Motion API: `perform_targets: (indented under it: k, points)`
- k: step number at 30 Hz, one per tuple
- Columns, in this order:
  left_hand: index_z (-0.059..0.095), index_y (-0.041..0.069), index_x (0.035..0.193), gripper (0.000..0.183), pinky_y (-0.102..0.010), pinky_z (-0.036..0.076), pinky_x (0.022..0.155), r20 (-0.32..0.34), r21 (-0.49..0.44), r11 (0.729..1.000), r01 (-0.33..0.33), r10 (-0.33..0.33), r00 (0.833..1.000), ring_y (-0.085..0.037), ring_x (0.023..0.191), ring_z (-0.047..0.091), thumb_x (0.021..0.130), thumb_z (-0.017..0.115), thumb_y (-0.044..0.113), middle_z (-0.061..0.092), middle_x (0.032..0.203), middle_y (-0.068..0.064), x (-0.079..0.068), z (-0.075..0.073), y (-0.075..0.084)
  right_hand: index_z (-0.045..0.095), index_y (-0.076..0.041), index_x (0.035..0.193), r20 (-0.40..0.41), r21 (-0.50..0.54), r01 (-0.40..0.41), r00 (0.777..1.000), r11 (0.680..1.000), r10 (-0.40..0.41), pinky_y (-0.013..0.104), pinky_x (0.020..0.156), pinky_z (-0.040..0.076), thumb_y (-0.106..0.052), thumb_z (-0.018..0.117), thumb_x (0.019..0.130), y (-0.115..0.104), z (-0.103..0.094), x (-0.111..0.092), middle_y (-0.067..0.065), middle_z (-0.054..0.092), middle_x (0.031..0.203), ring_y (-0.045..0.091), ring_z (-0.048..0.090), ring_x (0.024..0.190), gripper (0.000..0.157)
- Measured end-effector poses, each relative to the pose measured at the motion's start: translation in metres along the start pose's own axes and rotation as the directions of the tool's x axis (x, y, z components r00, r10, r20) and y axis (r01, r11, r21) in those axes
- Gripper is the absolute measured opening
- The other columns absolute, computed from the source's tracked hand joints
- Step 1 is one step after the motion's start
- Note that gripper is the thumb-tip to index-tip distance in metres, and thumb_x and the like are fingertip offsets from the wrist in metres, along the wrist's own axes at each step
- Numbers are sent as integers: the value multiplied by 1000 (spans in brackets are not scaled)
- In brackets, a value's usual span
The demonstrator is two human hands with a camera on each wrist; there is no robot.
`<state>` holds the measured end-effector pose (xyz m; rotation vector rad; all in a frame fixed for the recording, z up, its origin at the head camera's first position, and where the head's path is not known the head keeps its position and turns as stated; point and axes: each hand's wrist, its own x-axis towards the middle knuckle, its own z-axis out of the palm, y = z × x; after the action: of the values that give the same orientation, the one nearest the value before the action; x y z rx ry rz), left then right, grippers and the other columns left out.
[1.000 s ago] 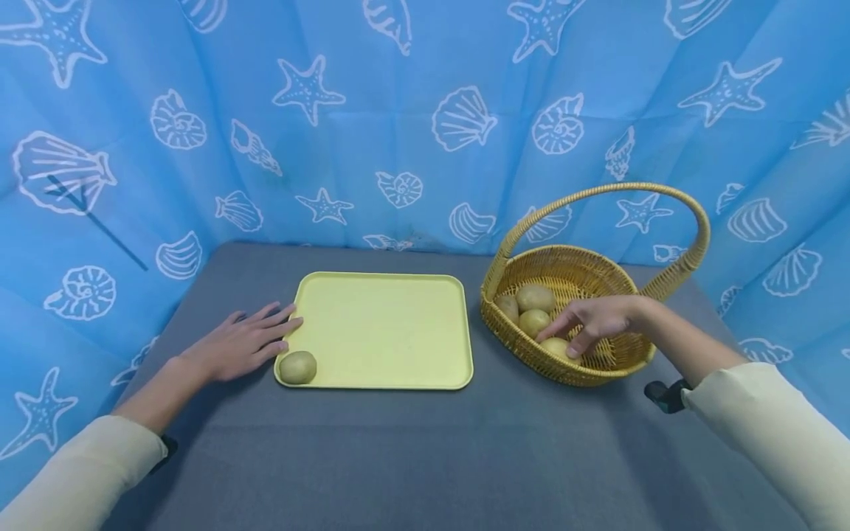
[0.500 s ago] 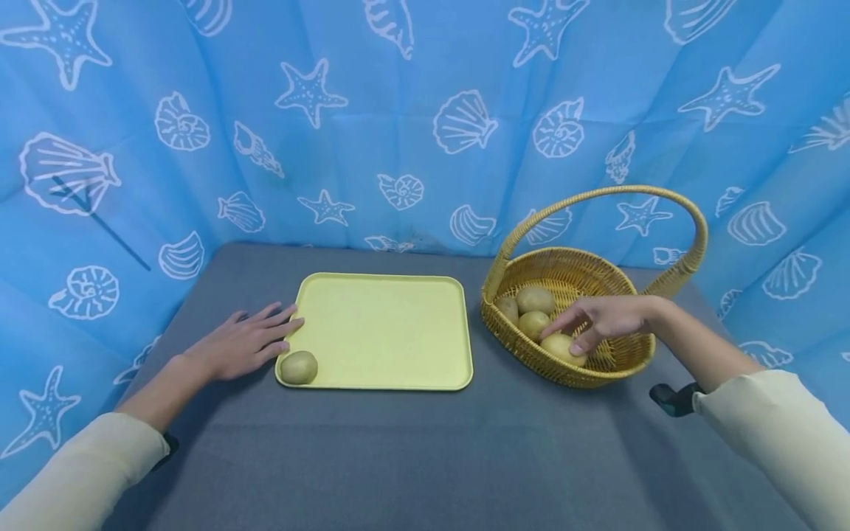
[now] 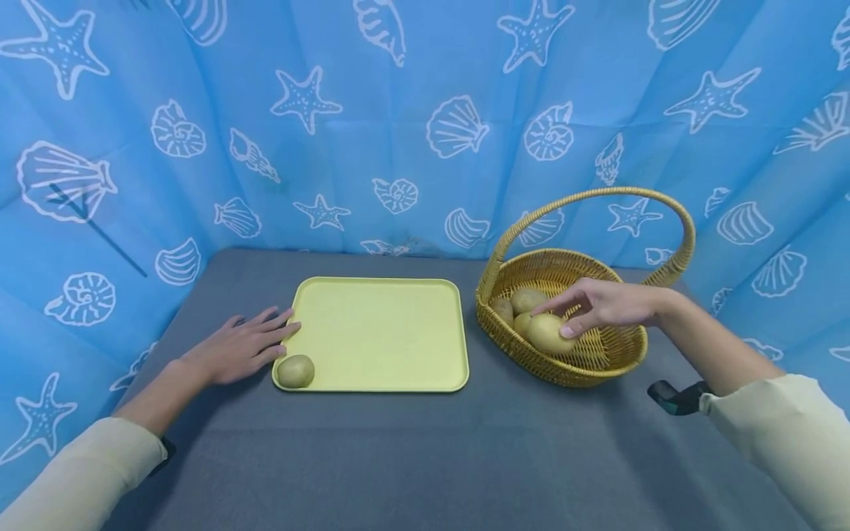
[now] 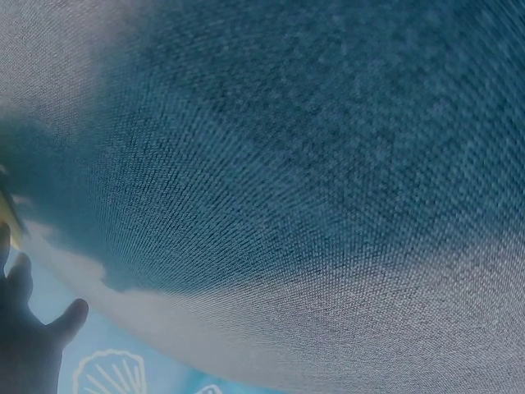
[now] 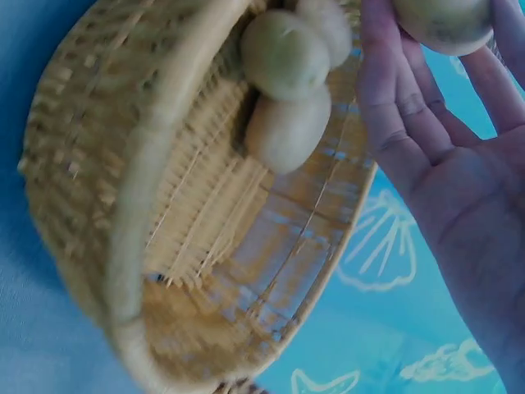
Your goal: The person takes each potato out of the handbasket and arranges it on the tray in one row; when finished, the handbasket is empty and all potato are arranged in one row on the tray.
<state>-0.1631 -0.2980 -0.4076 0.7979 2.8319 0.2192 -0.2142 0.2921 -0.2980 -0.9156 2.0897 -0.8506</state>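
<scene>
My right hand (image 3: 607, 304) pinches a pale yellow-brown potato (image 3: 550, 335) between thumb and fingers. In the right wrist view that potato (image 5: 447, 18) is up beside the rim, apart from the others. Below it, the wicker basket (image 3: 564, 375) holds several more potatoes (image 3: 527, 299), bunched at its left side and partly hidden by the held one. Fingers spread and fairly straight, my left hand (image 3: 239, 346) rests at the left edge of a pale yellow tray (image 3: 381, 335). A single potato (image 3: 296, 371) lies in the tray's near left corner, just beside those fingers.
The basket's tall arched handle (image 3: 598, 193) rises behind my right hand. A grey cloth (image 3: 398, 457) covers the table. Behind it hangs a blue curtain (image 3: 398, 162) printed with white shells and starfish.
My right hand has gripped the potato in the basket and lifted it up and slightly left. My left hand stays at the tray; the head view has shifted slightly.
</scene>
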Motion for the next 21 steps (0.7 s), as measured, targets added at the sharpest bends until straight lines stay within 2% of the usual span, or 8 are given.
perform_targets:
  k: [3, 7, 10, 14, 17, 21]
  points:
    - [37, 17, 156, 55, -75, 19, 106, -1, -1, 1000, -1, 1, 1000, -42, 148, 22, 107, 41, 43, 29, 162, -10, 0, 0, 0, 54, -9, 144, -17, -4, 24, 1000, 1000, -24, 34, 104, 43, -11, 62, 99, -8, 4, 6, 12, 57, 140, 26, 51, 129, 46]
    - [37, 17, 156, 56, -75, 19, 106, -1, -6, 1000, -2, 2, 1000, -42, 148, 22, 107, 41, 43, 29, 162, -11, -1, 0, 0, 51, -5, 146, -33, -42, 50, 998, 998, -51, 43, 105, 42, -15, 61, 100, -21, 14, 20, 16, 48, 148, 28, 49, 131, 48]
    - [36, 17, 156, 56, -75, 19, 106, 3, -10, 1000, 1, -1, 1000, -42, 148, 21, 107, 41, 44, 29, 162, -10, -1, 0, 0, 49, -4, 147, -33, -33, 68, 997, 997, -69, 46, 102, 44, -16, 60, 101, -33, 23, 34, 13, 53, 144, 30, 51, 127, 49]
    - [36, 18, 156, 56, -75, 18, 106, 1, -15, 1000, 3, -3, 1000, -42, 148, 21, 107, 40, 44, 28, 162, -10, -1, 0, -2, 48, -4, 147, -24, 16, 89, 996, 996, -89, 39, 94, 49, -16, 61, 101, -51, 35, 56, 7, 62, 127, 28, 57, 113, 50]
    - [36, 18, 156, 56, -75, 19, 105, -3, -11, 1000, 0, 0, 1000, -41, 148, 21, 107, 40, 44, 29, 162, -10, -1, 1, -2, 48, -2, 147, -23, 10, 121, 992, 993, -121, 39, 94, 48, -17, 61, 101, -63, 44, 75, 7, 64, 126, 26, 58, 112, 51]
    - [35, 18, 157, 56, -75, 19, 106, -4, -11, 1000, -7, 7, 1000, -41, 148, 21, 107, 40, 44, 28, 162, -10, 0, 2, -3, 47, 0, 147, -30, 17, 169, 985, 985, -168, 41, 100, 46, -16, 62, 100, -74, 58, 100, 7, 63, 131, 23, 57, 119, 52]
